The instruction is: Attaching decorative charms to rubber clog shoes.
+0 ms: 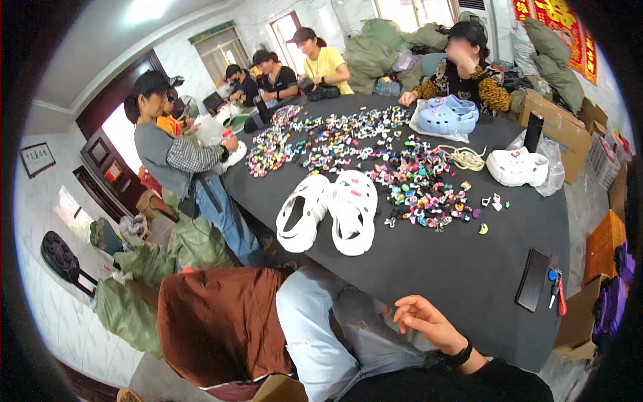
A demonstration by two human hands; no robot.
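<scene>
My right hand [423,322] rests on my lap over light jeans [315,328], fingers loosely curled and apart, holding nothing; a black band circles the wrist. My left hand is out of view. Ahead, on the black table [435,261], a pair of white clogs [328,211] lies side by side, well beyond the hand. Past them, many small colourful charms [415,184] are spread across the tabletop. A dark phone [534,278] and keys with a red tag [557,291] lie near the table's right edge, closest to my hand.
Blue clogs in a clear bag [447,114], a white clog in plastic [517,167], a coiled cord [469,158] and a black cylinder [534,131] sit farther back. Several people work around the table. A brown bundle [221,321], green sacks [194,244] and cardboard boxes [562,127] surround it.
</scene>
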